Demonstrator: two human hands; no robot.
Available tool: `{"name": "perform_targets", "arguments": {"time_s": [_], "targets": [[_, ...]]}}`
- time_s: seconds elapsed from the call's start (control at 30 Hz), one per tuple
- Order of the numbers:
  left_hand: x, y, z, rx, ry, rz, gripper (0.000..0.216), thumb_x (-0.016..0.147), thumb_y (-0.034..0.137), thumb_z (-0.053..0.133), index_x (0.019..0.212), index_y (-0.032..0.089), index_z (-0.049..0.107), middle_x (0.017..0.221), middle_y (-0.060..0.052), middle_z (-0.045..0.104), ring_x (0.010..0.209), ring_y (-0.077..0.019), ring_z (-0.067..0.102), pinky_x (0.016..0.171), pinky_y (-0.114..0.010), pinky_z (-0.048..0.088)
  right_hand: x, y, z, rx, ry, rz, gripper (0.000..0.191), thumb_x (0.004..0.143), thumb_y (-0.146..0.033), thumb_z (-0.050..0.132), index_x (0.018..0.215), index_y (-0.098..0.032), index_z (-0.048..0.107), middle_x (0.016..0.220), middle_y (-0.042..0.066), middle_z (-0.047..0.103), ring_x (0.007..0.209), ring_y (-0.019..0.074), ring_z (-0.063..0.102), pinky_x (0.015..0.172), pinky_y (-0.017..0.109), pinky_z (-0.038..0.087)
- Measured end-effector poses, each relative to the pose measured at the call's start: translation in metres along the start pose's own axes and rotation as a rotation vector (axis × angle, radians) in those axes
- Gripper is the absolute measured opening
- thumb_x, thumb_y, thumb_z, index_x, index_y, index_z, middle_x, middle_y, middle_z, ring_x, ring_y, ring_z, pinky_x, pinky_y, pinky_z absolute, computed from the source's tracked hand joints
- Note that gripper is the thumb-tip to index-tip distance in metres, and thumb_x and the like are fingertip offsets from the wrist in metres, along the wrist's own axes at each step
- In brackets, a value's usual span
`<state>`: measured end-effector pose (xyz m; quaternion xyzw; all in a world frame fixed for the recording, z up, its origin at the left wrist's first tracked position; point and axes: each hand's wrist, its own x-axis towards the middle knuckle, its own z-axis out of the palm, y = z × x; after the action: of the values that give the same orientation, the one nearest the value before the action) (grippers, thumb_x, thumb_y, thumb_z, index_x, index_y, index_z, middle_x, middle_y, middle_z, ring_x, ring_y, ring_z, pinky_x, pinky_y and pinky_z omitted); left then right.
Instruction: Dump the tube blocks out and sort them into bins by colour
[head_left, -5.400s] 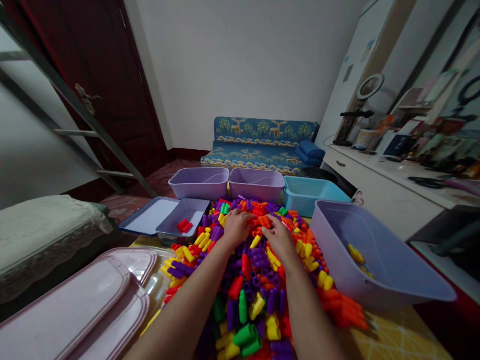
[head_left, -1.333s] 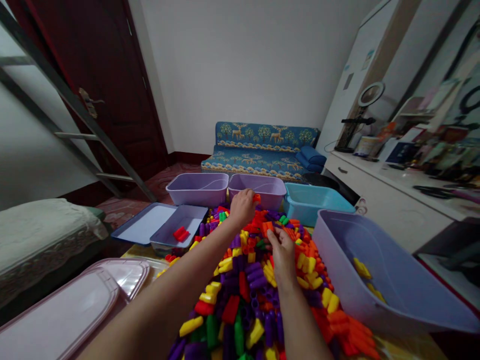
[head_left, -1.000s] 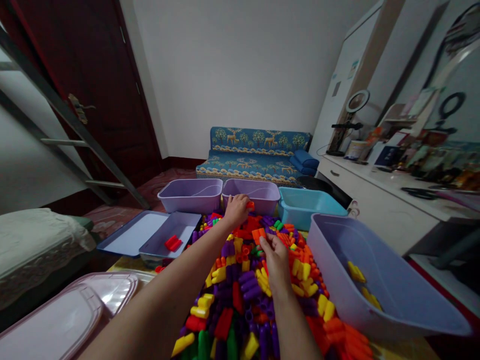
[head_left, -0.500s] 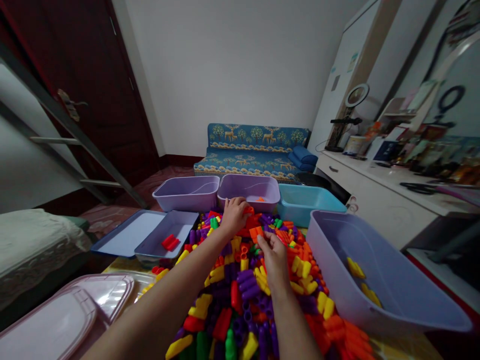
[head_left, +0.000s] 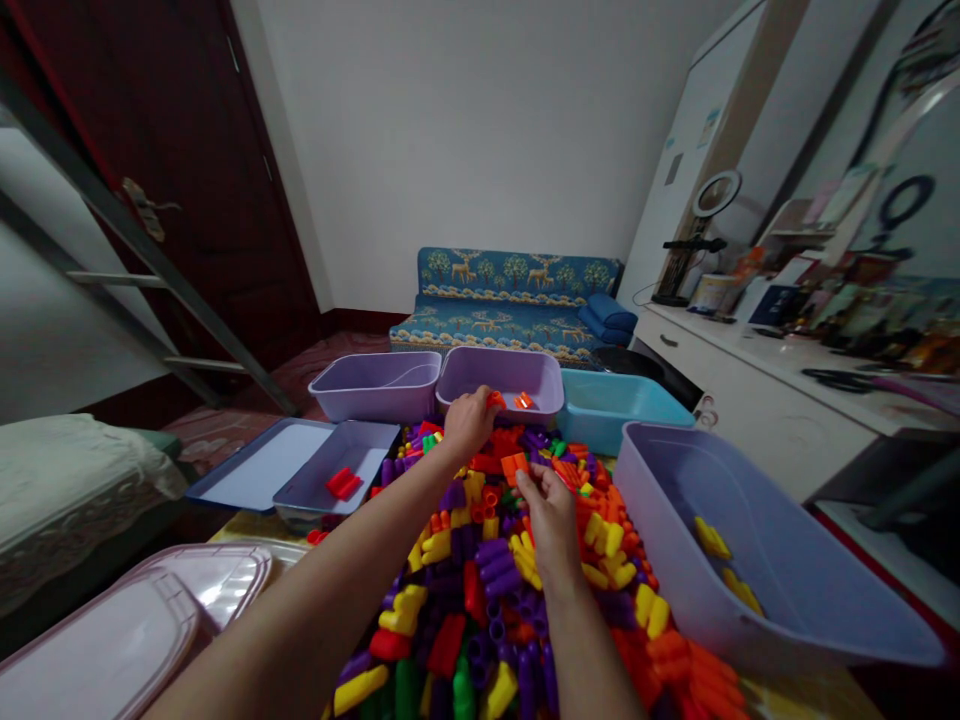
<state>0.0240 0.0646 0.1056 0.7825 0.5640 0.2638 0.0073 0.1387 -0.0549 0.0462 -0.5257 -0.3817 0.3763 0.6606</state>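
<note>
Orange into the far, middle purple bin (head_left: 499,366), seemingly: gripped one piece (head_left: 496,399) in the left hand (head_left: 468,420) by its near edge, pinched another block (head_left: 514,467) in the right hand (head_left: 549,495) above the pile (head_left: 499,575), and probably needed a release next.

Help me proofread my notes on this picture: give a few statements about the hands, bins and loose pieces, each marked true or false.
1. The right hand holds an orange piece. True.
2. The left hand is inside the turquoise bin. False: the left hand is at the purple bin in the middle of the back row.
3. Yellow pieces lie in the large bin on the right. True.
4. The shallow tray holds green pieces. False: the tray has red plastic in it.
</note>
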Motion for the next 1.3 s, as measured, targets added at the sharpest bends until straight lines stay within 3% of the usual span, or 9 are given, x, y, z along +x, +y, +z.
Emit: {"name": "perform_targets", "arguments": {"time_s": [0.13,0.37,0.47,0.6,0.73,0.83,1.03,1.3], "targets": [[0.022,0.003,-0.003,-0.013,-0.03,-0.137,0.035,0.093,0.043,0.045,0.119,0.02,0.054,0.106,-0.014,0.07,0.101,-0.0277,0.066,0.082,-0.034,0.046,0.001,0.0,-0.001,0.003,0.006,0.009,0.045,0.064,-0.054,0.072,0.086,-0.015,0.067,0.077,0.006,0.069,0.061,0.0166,0.061,0.052,0.026,0.044],[0.032,0.001,0.008,-0.022,-0.071,-0.13,0.055,0.089,0.039,0.052,0.137,0.014,0.041,0.108,-0.018,0.069,0.102,-0.0278,0.066,0.086,-0.037,0.046,0.001,-0.001,-0.001,0.01,0.022,0.037,0.047,0.062,-0.056,0.074,0.085,-0.015,0.068,0.079,0.006,0.07,0.061,0.0167,0.061,0.052,0.026,0.045],[0.025,0.0,0.007,-0.039,-0.069,-0.049,0.041,0.089,0.036,0.053,0.125,0.017,0.056,0.113,-0.015,0.068,0.108,-0.0267,0.062,0.097,-0.04,0.042,0.001,-0.001,-0.001,0.034,0.029,0.029,0.047,0.061,-0.055,0.074,0.085,-0.015,0.067,0.076,0.006,0.069,0.061,0.0164,0.061,0.051,0.025,0.045],[0.004,-0.004,0.001,-0.136,0.011,0.082,0.027,0.086,0.026,0.057,0.11,0.021,0.068,0.122,-0.009,0.063,0.115,-0.022,0.057,0.106,-0.037,0.037,0.002,0.001,-0.001,0.066,0.039,0.016,0.044,0.063,-0.053,0.074,0.083,-0.015,0.066,0.071,0.004,0.067,0.061,0.0162,0.06,0.052,0.026,0.045],[-0.036,-0.017,-0.007,-0.385,0.161,0.142,0.023,0.084,0.015,0.054,0.097,0.017,0.072,0.106,-0.009,0.068,0.099,-0.0181,0.063,0.091,-0.028,0.048,0.002,0.003,-0.001,0.069,0.044,0.022,0.041,0.066,-0.048,0.071,0.09,-0.015,0.066,0.076,0.004,0.068,0.064,0.0178,0.061,0.055,0.028,0.047],[-0.07,-0.03,-0.019,-0.323,0.082,0.08,0.022,0.084,0.019,0.055,0.096,0.018,0.073,0.093,-0.007,0.071,0.087,-0.0196,0.066,0.081,-0.029,0.05,0.0,0.002,0.0,0.059,0.052,0.027,0.045,0.066,-0.046,0.069,0.098,-0.015,0.065,0.086,0.008,0.069,0.07,0.0201,0.063,0.058,0.03,0.049],[-0.112,-0.036,-0.044,-0.103,-0.194,0.123,0.037,0.076,0.022,0.069,0.113,0.019,0.068,0.108,-0.01,0.069,0.102,-0.0261,0.062,0.091,-0.036,0.047,-0.002,0.0,0.002,-0.062,-0.009,-0.012,0.045,0.068,-0.047,0.064,0.099,-0.014,0.067,0.092,0.011,0.071,0.072,0.0215,0.065,0.064,0.033,0.051],[-0.123,-0.022,-0.04,-0.005,-0.215,0.138,0.047,0.074,0.021,0.073,0.119,0.018,0.06,0.116,-0.01,0.061,0.111,-0.0254,0.055,0.095,-0.033,0.045,-0.004,0.002,0.003,-0.306,-0.153,-0.145,0.032,0.076,-0.04,0.058,0.094,-0.015,0.069,0.096,0.01,0.07,0.081,0.0222,0.066,0.076,0.035,0.052]]}}
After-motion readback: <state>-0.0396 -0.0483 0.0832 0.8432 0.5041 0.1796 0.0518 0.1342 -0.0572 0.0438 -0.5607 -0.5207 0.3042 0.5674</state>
